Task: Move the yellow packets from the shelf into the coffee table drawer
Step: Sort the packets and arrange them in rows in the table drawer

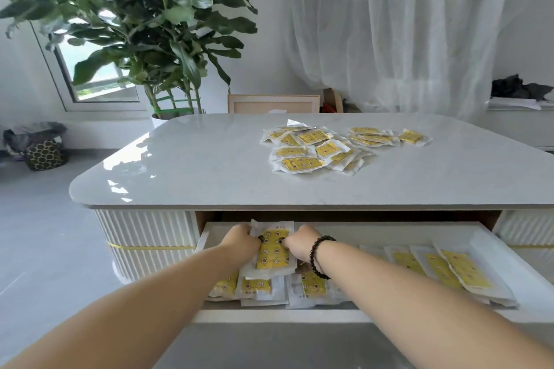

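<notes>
Yellow packets in clear plastic wrap, printed with small cartoon figures, show in three places in the head view. A stack of them sits between the two hands at the left rear of the open white drawer of the coffee table. More lie flat along the drawer's front, and a fanned row leans toward the right end. A loose heap is spread on the glossy white desk above, so the task looks well short of done.

The left hand grips the stack's left edge and the right hand, with a dark beaded bracelet at the wrist, grips its right edge. Both sets of fingers are curled over the edges, pinching the stack; the fingertips themselves are hidden beneath it.

The held stack's long axis runs front to back in the drawer, from the person toward the table's rear, with its printed face up and slightly tilted. The fanned row runs much the same way but slants right.

To do this step well, the person would likely lower the stack square to the drawer walls, keep even pressure on both edges so the slippery wraps do not splay, and release only once it rests flat. Placing it tight to the left rear corner would leave room for the heap waiting above.
</notes>
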